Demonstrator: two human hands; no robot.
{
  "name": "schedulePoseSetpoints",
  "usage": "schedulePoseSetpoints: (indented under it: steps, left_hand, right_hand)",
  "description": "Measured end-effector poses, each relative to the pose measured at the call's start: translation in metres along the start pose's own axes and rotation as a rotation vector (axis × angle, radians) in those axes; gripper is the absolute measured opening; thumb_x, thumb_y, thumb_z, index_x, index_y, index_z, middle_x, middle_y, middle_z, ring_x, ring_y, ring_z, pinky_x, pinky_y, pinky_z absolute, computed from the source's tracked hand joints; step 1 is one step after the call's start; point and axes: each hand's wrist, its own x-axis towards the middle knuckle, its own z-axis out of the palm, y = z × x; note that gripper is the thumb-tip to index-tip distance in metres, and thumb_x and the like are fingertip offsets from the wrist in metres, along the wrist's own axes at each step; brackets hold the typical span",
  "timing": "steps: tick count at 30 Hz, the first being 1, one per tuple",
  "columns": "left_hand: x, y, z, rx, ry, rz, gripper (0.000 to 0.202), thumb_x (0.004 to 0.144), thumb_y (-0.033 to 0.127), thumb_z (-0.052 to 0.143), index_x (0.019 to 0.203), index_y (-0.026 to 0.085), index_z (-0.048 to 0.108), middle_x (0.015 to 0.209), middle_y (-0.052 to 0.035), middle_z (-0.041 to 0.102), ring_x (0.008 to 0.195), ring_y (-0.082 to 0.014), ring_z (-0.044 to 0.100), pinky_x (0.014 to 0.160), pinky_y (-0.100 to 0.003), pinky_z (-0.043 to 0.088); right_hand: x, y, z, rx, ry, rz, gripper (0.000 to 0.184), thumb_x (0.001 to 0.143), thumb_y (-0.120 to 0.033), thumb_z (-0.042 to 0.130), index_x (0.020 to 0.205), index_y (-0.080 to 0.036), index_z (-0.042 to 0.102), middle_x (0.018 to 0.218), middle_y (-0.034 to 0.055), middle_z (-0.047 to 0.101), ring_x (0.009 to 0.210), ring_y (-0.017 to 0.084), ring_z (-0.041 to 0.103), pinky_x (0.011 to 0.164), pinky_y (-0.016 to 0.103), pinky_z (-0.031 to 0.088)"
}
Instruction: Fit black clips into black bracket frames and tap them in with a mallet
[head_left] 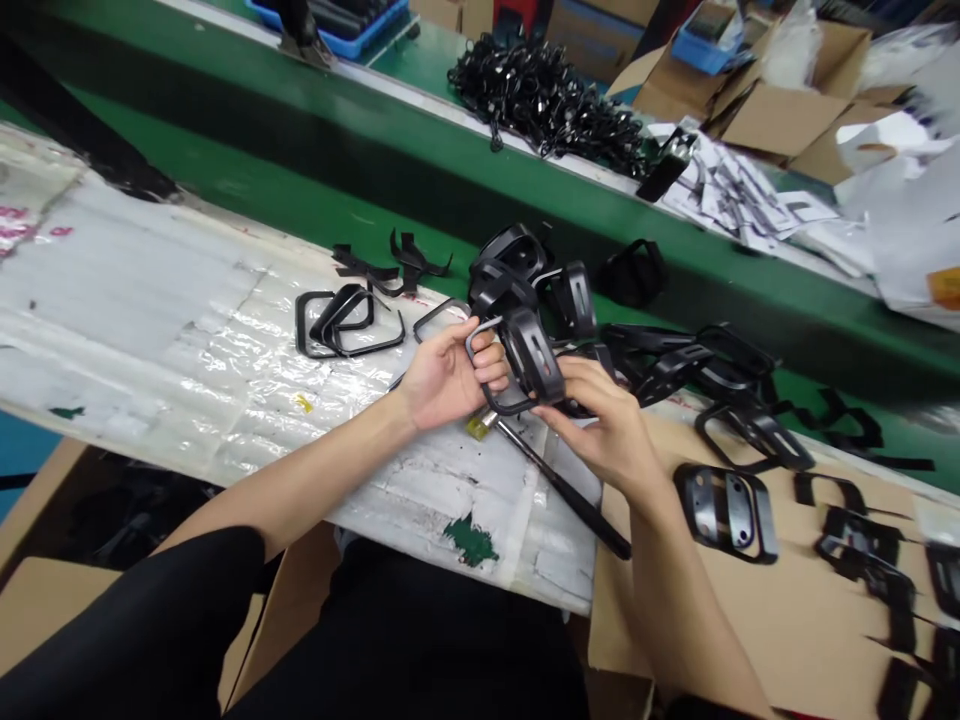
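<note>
Black bracket (532, 360) clamped between both hands (450, 375); blue crate (341, 43) holds black parts (352, 18).

The black moulded bracket (531, 352) is lifted just above the surface, tilted, and held between the two hands. Its curved plate (529, 350) has a long central slot and a glossy finish, and it sits on the right of the piece. A thin rounded-rectangular frame (470, 345) loops out to the left of the plate. The left hand (450, 375) curls its fingers around the frame, while the right hand (600, 425) pinches the plate's lower edge.
</note>
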Motion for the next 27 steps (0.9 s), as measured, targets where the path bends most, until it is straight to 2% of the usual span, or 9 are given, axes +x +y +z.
schedulePoseSetpoints:
  steps: [3, 7, 9, 11, 15, 18, 21, 24, 27]
  left_hand:
    - [0.004, 0.003, -0.006, 0.171, -0.009, 0.115, 0.031, 0.094, 0.044, 0.074, 0.089, 0.014, 0.068, 0.086, -0.0066, 0.07, 0.08, -0.0176, 0.07, 0.075, -0.028, 0.057]
    - [0.007, -0.003, -0.017, 0.38, -0.128, 0.177, 0.038, 0.088, 0.036, 0.084, 0.116, 0.015, 0.069, 0.106, -0.01, 0.077, 0.097, -0.0211, 0.074, 0.088, -0.032, 0.057]
    - [0.007, -0.008, -0.021, 0.519, -0.163, 0.197, 0.036, 0.089, 0.033, 0.084, 0.117, 0.017, 0.068, 0.108, -0.0089, 0.077, 0.099, -0.0201, 0.074, 0.093, -0.033, 0.056]
    - [0.006, -0.012, -0.023, 0.672, -0.138, 0.233, 0.03, 0.091, 0.034, 0.082, 0.112, 0.017, 0.068, 0.107, -0.0081, 0.077, 0.099, -0.0191, 0.072, 0.095, -0.032, 0.054]
    - [0.004, -0.013, -0.023, 0.822, -0.059, 0.22, 0.034, 0.087, 0.04, 0.085, 0.103, 0.017, 0.067, 0.097, -0.005, 0.074, 0.092, -0.0176, 0.071, 0.087, -0.029, 0.053]
    - [0.002, -0.012, -0.021, 0.794, -0.093, 0.114, 0.039, 0.086, 0.042, 0.087, 0.107, 0.016, 0.066, 0.089, -0.0044, 0.073, 0.084, -0.0176, 0.07, 0.082, -0.029, 0.053]
    - [0.002, -0.013, -0.018, 0.718, -0.119, 0.059, 0.042, 0.086, 0.049, 0.085, 0.105, 0.015, 0.069, 0.084, -0.0059, 0.074, 0.079, -0.0177, 0.069, 0.078, -0.028, 0.052]
    - [0.006, -0.014, -0.017, 0.471, -0.032, 0.061, 0.048, 0.09, 0.061, 0.075, 0.098, 0.013, 0.072, 0.08, -0.0072, 0.071, 0.077, -0.0183, 0.068, 0.076, -0.028, 0.054]
    - [0.007, -0.011, -0.014, 0.241, 0.026, 0.004, 0.038, 0.095, 0.05, 0.073, 0.085, 0.014, 0.069, 0.074, -0.003, 0.062, 0.07, -0.015, 0.063, 0.073, -0.025, 0.054]
  right_hand:
    - [0.005, 0.015, 0.01, 0.111, 0.075, 0.044, 0.004, 0.097, -0.024, 0.076, 0.099, -0.021, 0.074, 0.103, 0.0062, 0.078, 0.098, 0.023, 0.073, 0.093, 0.037, 0.059]
    - [-0.007, 0.025, 0.025, 0.097, 0.21, 0.055, 0.005, 0.096, -0.018, 0.076, 0.1, -0.021, 0.074, 0.103, 0.0075, 0.078, 0.097, 0.023, 0.073, 0.089, 0.035, 0.059]
    - [-0.013, 0.027, 0.029, 0.093, 0.226, 0.053, 0.007, 0.096, -0.017, 0.074, 0.103, -0.021, 0.073, 0.105, 0.0078, 0.077, 0.098, 0.023, 0.073, 0.09, 0.036, 0.059]
    - [-0.015, 0.029, 0.031, 0.094, 0.234, 0.058, 0.01, 0.097, -0.017, 0.072, 0.106, -0.022, 0.072, 0.107, 0.008, 0.077, 0.1, 0.024, 0.073, 0.092, 0.038, 0.059]
    - [-0.016, 0.032, 0.03, 0.121, 0.235, 0.06, 0.011, 0.095, -0.019, 0.071, 0.106, -0.021, 0.071, 0.106, 0.0087, 0.074, 0.102, 0.025, 0.07, 0.093, 0.04, 0.058]
    - [-0.017, 0.035, 0.027, 0.152, 0.19, 0.024, 0.007, 0.098, -0.027, 0.068, 0.1, -0.02, 0.071, 0.1, 0.0084, 0.072, 0.098, 0.026, 0.068, 0.089, 0.041, 0.056]
    - [-0.018, 0.034, 0.028, 0.146, 0.175, -0.012, 0.015, 0.103, -0.027, 0.061, 0.09, -0.02, 0.067, 0.091, 0.0071, 0.067, 0.092, 0.025, 0.064, 0.084, 0.041, 0.053]
    - [-0.017, 0.03, 0.031, 0.11, 0.177, -0.028, 0.016, 0.101, -0.022, 0.064, 0.085, -0.021, 0.062, 0.085, 0.0051, 0.063, 0.083, 0.023, 0.059, 0.078, 0.038, 0.05]
    - [-0.016, 0.027, 0.035, 0.076, 0.161, -0.053, 0.015, 0.099, -0.022, 0.068, 0.086, -0.021, 0.06, 0.088, 0.0052, 0.063, 0.084, 0.023, 0.058, 0.078, 0.038, 0.05]
